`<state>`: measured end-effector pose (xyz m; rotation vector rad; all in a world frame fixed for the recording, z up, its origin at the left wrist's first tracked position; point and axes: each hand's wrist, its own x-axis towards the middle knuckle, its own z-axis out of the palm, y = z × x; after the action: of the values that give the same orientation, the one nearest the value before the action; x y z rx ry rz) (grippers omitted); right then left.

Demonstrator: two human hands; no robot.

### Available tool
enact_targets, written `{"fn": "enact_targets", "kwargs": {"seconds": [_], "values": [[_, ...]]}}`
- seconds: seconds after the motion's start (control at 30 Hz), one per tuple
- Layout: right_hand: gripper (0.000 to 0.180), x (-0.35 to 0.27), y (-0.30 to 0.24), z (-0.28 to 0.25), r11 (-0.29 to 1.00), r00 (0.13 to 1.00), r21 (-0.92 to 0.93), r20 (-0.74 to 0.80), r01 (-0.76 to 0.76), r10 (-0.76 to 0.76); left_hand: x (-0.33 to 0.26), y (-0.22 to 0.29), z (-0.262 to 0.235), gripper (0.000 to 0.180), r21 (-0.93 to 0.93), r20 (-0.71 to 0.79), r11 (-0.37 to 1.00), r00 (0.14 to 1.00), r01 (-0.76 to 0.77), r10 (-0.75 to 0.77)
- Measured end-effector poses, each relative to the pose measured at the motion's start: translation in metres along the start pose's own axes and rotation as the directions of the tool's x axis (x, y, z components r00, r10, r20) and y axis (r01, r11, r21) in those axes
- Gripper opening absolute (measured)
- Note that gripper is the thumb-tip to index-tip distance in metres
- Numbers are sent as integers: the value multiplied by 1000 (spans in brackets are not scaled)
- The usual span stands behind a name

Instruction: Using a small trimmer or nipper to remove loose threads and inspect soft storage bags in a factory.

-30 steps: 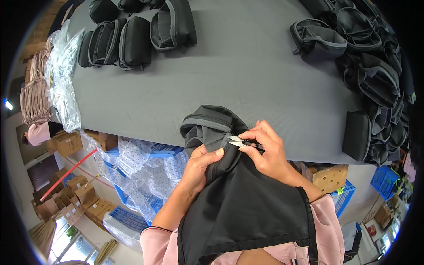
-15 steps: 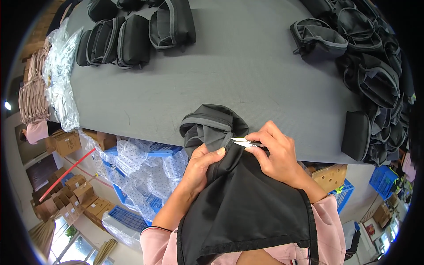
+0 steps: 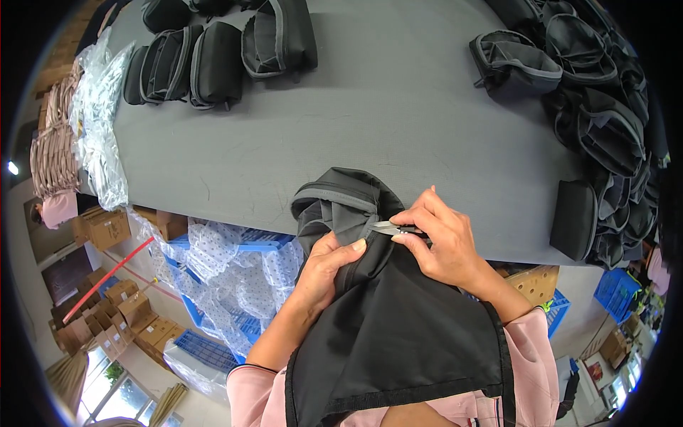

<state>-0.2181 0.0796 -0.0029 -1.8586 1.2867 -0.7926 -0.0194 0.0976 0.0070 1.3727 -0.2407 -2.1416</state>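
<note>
A black fabric pouch (image 3: 346, 186) with grey-edged seams lies at the near edge of the table, its opening turned up. My left hand (image 3: 324, 269) is closed on its near side, thumb pressed on the cloth. Small thread snips (image 3: 390, 228) with silver blades sit pinched in my right hand (image 3: 442, 240). The blade tips touch the pouch's seam just right of my left thumb, and the blades look closed together. Whatever lies between the tips is too small to tell. Below both hands a black apron (image 3: 398, 334) spreads over my lap.
Several black pouches (image 3: 217, 65) stand in a row at the far left of the grey table (image 3: 356, 121). A heap of open pouches (image 3: 605, 128) fills the right side. Left of my arm, a blue crate (image 3: 196, 313) holds dotted wrap. Clear plastic (image 3: 102, 128) hangs over the left edge.
The snips' blades, slightly apart half a second ago, have come together at the seam. Both hands and the pouch stay in nearly the same place.
</note>
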Motion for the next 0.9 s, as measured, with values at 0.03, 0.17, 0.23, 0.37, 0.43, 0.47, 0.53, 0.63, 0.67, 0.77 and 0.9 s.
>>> {"fn": "enact_targets", "kwargs": {"seconds": [0.03,0.17,0.23,0.37,0.43,0.47,0.53,0.63,0.67,0.77,0.9], "values": [[20,0,1,0,999,999,-22,-8,31,-31,0,0,0,32,-7,2,1000,1000,0,0],[20,3,-1,-3,994,996,-73,-20,79,-81,2,-1,-1,32,-5,20,1000,1000,-2,2],[20,5,-3,-6,992,997,-99,1,76,-76,2,0,1,31,-4,9,1000,1000,-17,17],[17,0,0,5,998,991,63,-130,16,-8,5,2,-1,29,-35,0,998,999,-47,47],[12,15,6,14,962,987,238,-60,-131,149,15,7,-1,28,-119,31,990,997,-71,75],[7,19,12,19,924,981,361,-96,-123,168,20,11,2,28,-119,33,990,996,-75,79],[17,16,4,8,787,924,521,7,-329,382,32,21,5,27,-361,-104,916,984,-174,146],[34,16,-8,14,898,956,412,-167,-153,240,65,38,0,30,-489,-133,853,982,-182,133],[46,13,1,25,865,955,442,-54,-240,292,78,40,-4,30,-503,-133,841,979,-200,153],[38,33,20,53,930,945,193,-38,-312,324,108,46,-9,32,-463,-268,838,947,-288,177],[28,42,15,61,965,972,241,-177,-108,153,100,44,-8,38,-380,-248,886,952,-264,177]]}}
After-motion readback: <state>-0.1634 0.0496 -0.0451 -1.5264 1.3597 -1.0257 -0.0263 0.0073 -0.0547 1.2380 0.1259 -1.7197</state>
